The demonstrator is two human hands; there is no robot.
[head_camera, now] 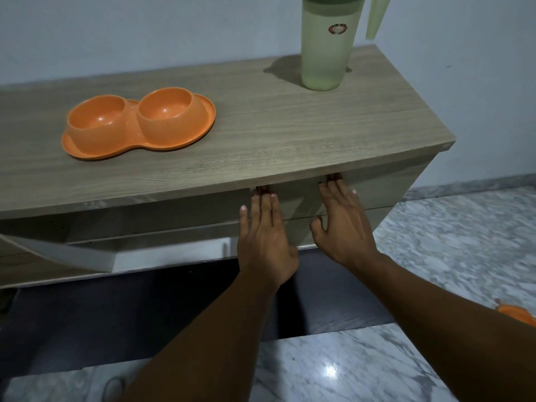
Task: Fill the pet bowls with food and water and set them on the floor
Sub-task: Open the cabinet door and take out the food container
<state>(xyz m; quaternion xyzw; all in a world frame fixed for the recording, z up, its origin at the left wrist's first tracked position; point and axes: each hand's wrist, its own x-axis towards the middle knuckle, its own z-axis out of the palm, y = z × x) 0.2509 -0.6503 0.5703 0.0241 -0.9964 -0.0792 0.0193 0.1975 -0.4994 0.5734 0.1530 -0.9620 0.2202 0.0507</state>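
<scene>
An orange double pet bowl (139,123) sits on the left of the wooden cabinet top (290,134); both cups look empty. A pale green water jug (326,44) stands at the back right of the top. My left hand (265,233) and my right hand (339,224) lie flat, fingers extended, against the glossy front panel (362,198) under the top's front edge. The fingertips reach up to the gap below the top. Neither hand holds anything.
A second glossy panel (145,227) runs to the left below the top. Grey marble floor (449,242) spreads to the right and in front. A dark mat (116,314) lies under the cabinet. An orange object (519,314) shows at the right edge.
</scene>
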